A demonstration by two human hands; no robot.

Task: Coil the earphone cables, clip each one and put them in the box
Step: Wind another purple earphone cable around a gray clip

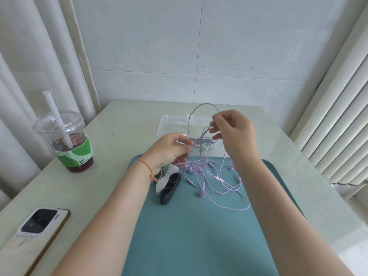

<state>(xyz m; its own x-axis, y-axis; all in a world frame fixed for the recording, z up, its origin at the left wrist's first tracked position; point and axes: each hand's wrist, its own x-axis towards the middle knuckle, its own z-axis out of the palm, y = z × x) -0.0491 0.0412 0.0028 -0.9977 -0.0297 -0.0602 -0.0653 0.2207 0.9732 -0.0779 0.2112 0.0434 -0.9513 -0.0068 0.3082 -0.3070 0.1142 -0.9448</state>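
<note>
Both hands are up above the worktop [123, 124], and both pinch thin purple earphone cables [201, 154]. The right hand [234, 132] is the higher one; its fingertips nip a loop of cable that arches up over it. The left hand [169, 149] is lower and pinches the strands close to a knot of cable between the two hands.

Below the hands, the rest of the cables hang down and spread in a loose tangle on the flat teal tray [189, 236]. A small purple earbud [201, 193] and a thin metal plug [192, 183] lie in that tangle, under the right hand.

Just behind the hands sits the clear plastic box [169, 124]. Something pale green and purple shows inside it, but it cannot be made out. Below the left wrist lie a black clip and a pale grey clip [166, 182], touching each other.

What could go wrong? Several cables look mixed together. If the right hand pulls up hard, the knot could get tighter. A hanging earbud could catch on another strand and drag the whole bunch along. A loose end could sweep a clip off the tray.

Far out to the left of the left hand stands a clear plastic cup of dark drink with a white straw [67, 140], well away from the cables. A phone lying face down [37, 236] is near the left elbow.
</note>
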